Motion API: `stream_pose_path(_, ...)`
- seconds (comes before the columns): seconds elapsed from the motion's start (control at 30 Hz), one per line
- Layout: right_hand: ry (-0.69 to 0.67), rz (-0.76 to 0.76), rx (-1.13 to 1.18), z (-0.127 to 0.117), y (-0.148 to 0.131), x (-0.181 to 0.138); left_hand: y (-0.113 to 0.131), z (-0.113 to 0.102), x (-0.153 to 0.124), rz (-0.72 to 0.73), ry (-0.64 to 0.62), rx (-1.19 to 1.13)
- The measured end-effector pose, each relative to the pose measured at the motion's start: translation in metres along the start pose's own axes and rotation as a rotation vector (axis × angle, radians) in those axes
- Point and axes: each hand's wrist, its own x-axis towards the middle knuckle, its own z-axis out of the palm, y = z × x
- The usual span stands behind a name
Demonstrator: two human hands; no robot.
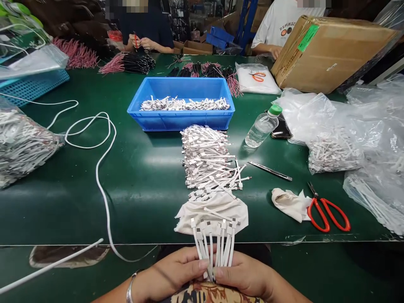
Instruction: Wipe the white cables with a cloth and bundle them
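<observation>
Two hands: the bare left hand and right hand close from either side around a fanned bundle of short white cables with flat connectors, both grasping it.
Bundle's place: just past the near edge of a dark green workbench, connector ends pointing up and away.
Grip: a firm, even pinch low on the strands keeps the ends spread and roughly level, without bending them.
Nearest things: a crumpled cream cloth lies ahead, with a long heap of white cables beyond.
Farther ahead: a blue plastic crate holds more cables.
To the right: red-handled steel scissors lie beside a rumpled white glove.
To the left: a loose white cable coil rests on the bench.
Far side: a co-worker's hands hold a small red item.
</observation>
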Motion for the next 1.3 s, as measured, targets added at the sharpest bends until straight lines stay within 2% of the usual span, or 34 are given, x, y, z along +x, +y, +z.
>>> stream_pose_path(0.17,0.115,0.015,0.104,0.001,0.000,0.008,0.008,-0.001,0.003,-0.093,0.121,0.015)
stream_pose_path(0.3,0.166,0.079,0.208,0.005,-0.002,0.013,0.006,0.000,0.009,-0.116,0.149,-0.104)
stream_pose_path(0.4,0.178,0.110,0.211,0.006,-0.005,0.013,0.002,-0.001,0.011,-0.097,0.150,-0.144)
stream_pose_path(0.63,0.103,0.018,0.026,-0.001,0.007,0.012,-0.022,-0.005,0.007,0.018,0.136,-0.033)
stream_pose_path(0.83,0.147,-0.038,0.172,-0.008,0.036,0.011,-0.041,0.006,0.011,0.057,0.210,-0.183)
stream_pose_path(1.0,0.258,-0.018,0.031,-0.006,0.040,0.005,-0.049,0.014,0.021,0.071,0.254,-0.163)
stream_pose_path(1.17,0.277,0.001,-0.168,-0.005,0.035,0.003,-0.054,0.020,0.037,0.019,0.331,-0.195)
stream_pose_path(1.3,0.292,-0.008,-0.233,-0.009,0.037,0.003,-0.056,0.023,0.042,0.027,0.375,-0.165)
